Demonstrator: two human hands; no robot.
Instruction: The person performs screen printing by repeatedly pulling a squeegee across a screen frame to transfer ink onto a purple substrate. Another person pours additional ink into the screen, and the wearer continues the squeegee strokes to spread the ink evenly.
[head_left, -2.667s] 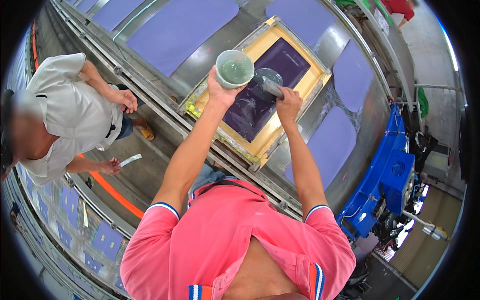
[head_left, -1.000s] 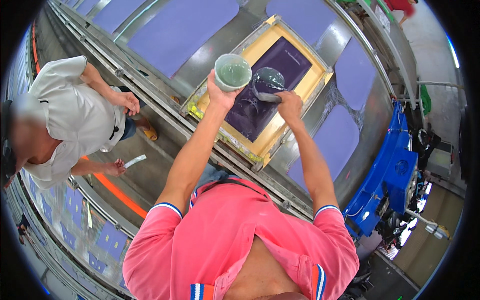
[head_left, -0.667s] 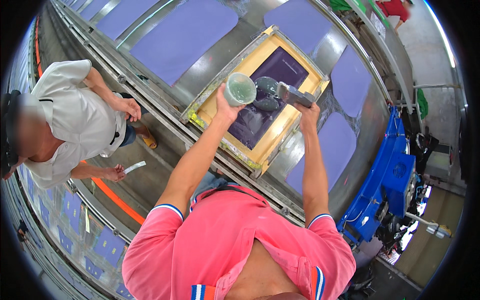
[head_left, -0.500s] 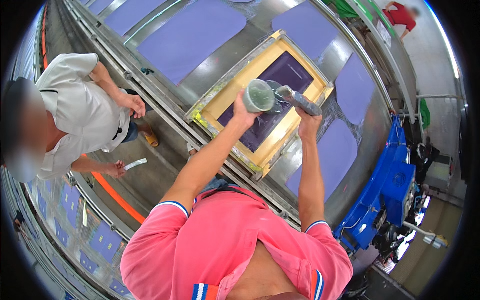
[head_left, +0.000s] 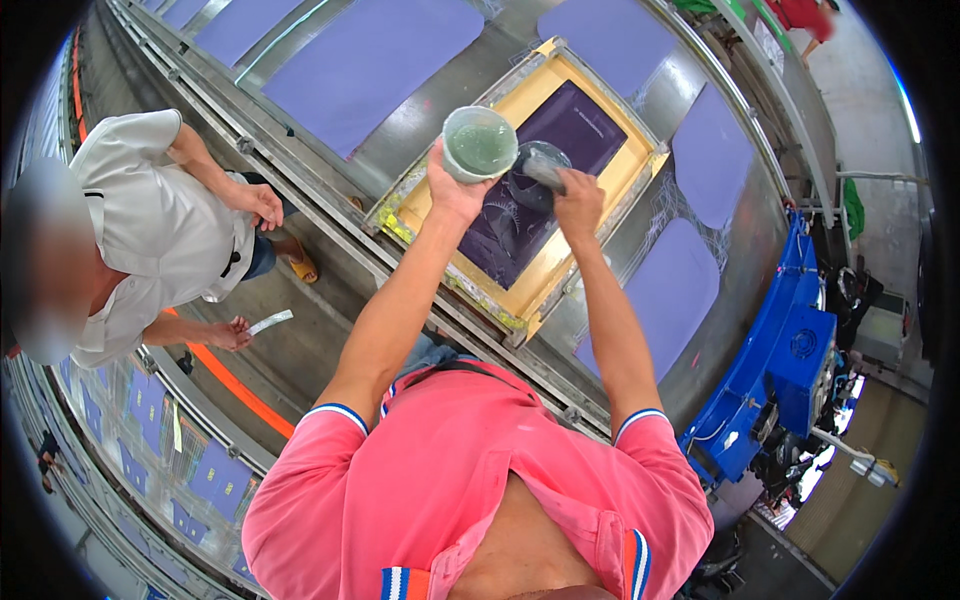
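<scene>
My left hand (head_left: pixel 452 192) grips a round translucent tub (head_left: pixel 481 144) holding greenish paste, tilted above the mesh. With closed fingers, my right hand (head_left: pixel 579 203) holds a short grey scraper-like tool (head_left: pixel 543 170), blurred by motion. Its tip is over a dark, glossy pool of paste (head_left: pixel 530 188), close beside the tub. Under both hands lies a screen-printing frame (head_left: pixel 420 205) with a yellow border and dark purple mesh (head_left: pixel 575 120). Thin pale smears show on the mesh near the pool.
Purple flat sheets (head_left: pixel 375 70) lie on the long metal table (head_left: pixel 390 140) around the frame. On my left stands a person in a light shirt (head_left: pixel 170 215), holding a pale strip (head_left: pixel 270 322). Blue machinery (head_left: pixel 800 350) stands at the right. Another person in red (head_left: pixel 800 14) is far off.
The tub has moved left, away from the tool, and now tips less toward it. My right hand has come down and left, bringing the tool over the pool. Pale smears now show on the mesh.
</scene>
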